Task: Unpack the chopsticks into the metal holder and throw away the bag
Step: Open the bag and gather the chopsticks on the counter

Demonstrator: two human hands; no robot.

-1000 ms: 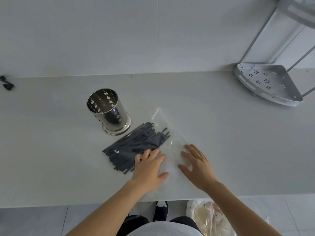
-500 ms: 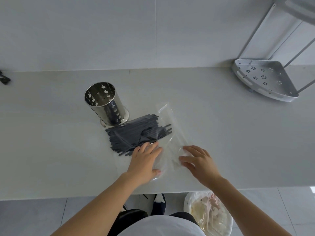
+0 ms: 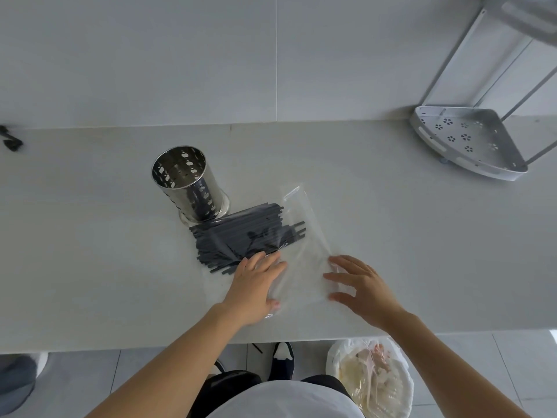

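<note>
A clear plastic bag (image 3: 304, 245) lies flat on the white counter (image 3: 90, 251), holding several black chopsticks (image 3: 241, 236) whose ends reach the foot of the metal holder (image 3: 188, 184). The perforated holder stands upright and looks empty. My left hand (image 3: 256, 285) lies palm down on the bag's near left part, fingertips at the chopsticks' near ends. My right hand (image 3: 361, 288) has spread, relaxed fingers at the bag's near right edge; I cannot tell whether it touches the film.
A white perforated corner rack (image 3: 470, 143) stands at the counter's back right. A small black object (image 3: 10, 140) lies at the far left. Below the counter edge a lined trash bin (image 3: 370, 378) with waste stands by my feet.
My right hand's fingers have gone from curled at the bag's edge to spread. The chopsticks have swung slightly towards the holder. My left hand stays on the bag.
</note>
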